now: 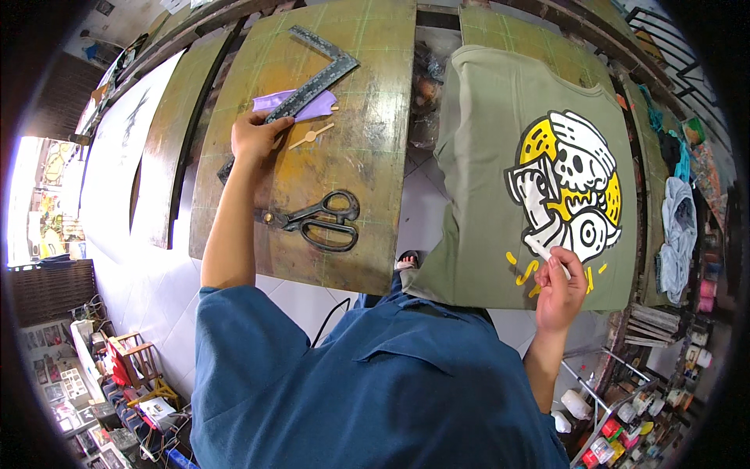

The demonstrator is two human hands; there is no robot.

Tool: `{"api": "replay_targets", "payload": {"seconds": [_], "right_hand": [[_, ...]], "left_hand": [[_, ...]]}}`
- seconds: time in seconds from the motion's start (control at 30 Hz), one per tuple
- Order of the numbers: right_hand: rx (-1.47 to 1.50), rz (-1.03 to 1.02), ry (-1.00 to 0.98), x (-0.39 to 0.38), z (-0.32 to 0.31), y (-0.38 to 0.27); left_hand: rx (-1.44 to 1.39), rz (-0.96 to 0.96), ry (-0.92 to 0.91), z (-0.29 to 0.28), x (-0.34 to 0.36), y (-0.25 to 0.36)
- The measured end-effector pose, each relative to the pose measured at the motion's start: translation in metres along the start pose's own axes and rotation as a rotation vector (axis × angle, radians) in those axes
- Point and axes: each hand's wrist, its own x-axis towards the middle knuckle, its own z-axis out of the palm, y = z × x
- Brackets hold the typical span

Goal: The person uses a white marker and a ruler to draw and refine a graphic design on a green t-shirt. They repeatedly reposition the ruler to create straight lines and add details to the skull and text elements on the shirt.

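Observation:
My left hand [256, 136] is closed on the dark metal L-shaped ruler [316, 84], at the lower end of its long arm. Under the ruler lies a piece of purple cloth [319, 108]. A small pale strip with a round middle [311, 136] is just right of my fingers. Large black-handled scissors [328, 220] rest nearer to me on the same board. On the right, my right hand [559, 291] pinches a slim white stick [538, 248], perhaps a pen or chalk, over the lower print of an olive T-shirt [488, 156] with a skull design.
The ruler and scissors lie on a stained wooden board [367, 156]; the T-shirt covers a neighbouring one. A gap shows the tiled floor between them. Rumpled garments [676, 234] hang at far right, above paint pots [609, 438]. A pale sheet [125, 156] covers a board at far left.

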Motion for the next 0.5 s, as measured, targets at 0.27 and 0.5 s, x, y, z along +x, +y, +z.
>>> {"api": "replay_targets", "payload": {"seconds": [0.27, 0.5], "right_hand": [[-0.085, -0.006, -0.075, 0.002, 0.023, -0.003], [-0.298, -0.096, -0.337, 0.064, 0.088, -0.008]], "left_hand": [[0.227, 0.147, 0.049, -0.004, -0.011, 0.009], [0.328, 0.400, 0.177, 0.001, -0.007, 0.002]]}}
